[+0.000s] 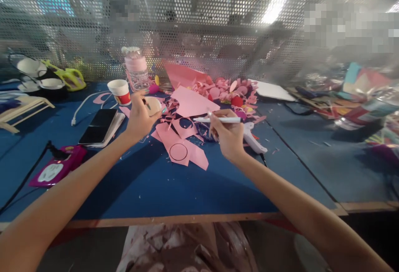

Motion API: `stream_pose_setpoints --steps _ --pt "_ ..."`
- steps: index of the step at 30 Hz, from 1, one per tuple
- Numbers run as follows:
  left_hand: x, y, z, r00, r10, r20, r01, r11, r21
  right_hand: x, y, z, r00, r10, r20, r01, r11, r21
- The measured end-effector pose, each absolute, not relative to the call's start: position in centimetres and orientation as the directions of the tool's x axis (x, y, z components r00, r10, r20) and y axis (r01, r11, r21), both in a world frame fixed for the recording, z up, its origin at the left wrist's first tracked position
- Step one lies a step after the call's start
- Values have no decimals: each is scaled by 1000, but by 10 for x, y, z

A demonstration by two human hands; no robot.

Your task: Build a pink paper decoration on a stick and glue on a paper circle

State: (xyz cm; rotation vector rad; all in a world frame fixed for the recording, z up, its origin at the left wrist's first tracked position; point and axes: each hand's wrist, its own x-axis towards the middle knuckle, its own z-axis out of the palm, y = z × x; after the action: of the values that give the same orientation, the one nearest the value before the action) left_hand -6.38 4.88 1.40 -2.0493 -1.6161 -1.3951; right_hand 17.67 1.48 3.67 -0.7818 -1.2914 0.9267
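Note:
My right hand (226, 132) is closed around a white pen (218, 119) that lies level and points left, above pink paper scraps. Just below and to its left lies a pink paper piece (182, 151) with a circle drawn on it. My left hand (139, 116) is raised, fingers pinched on a small round beige object (153, 105) that I cannot name, close to a paper cup (120, 92). A larger pink sheet (193, 102) lies between the two hands.
On the blue table (156, 189): a phone on a notebook (99, 126), a white cable (82, 105), a magenta gadget (57, 166), a pink-capped bottle (136, 68), a white glue gun (254, 139), heaped pink paper flowers (227, 91). Perforated metal screen behind. Clutter at right.

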Motion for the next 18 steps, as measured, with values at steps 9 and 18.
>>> stream_pose_setpoints --steps 9,18 --pt "-54 30 -3 293 534 793 836 -546 59 178 29 13 -176 935 309 -353 233 -906" --pt "-30 26 -19 453 530 717 721 -691 55 185 23 15 -239 948 208 -264 142 -954"
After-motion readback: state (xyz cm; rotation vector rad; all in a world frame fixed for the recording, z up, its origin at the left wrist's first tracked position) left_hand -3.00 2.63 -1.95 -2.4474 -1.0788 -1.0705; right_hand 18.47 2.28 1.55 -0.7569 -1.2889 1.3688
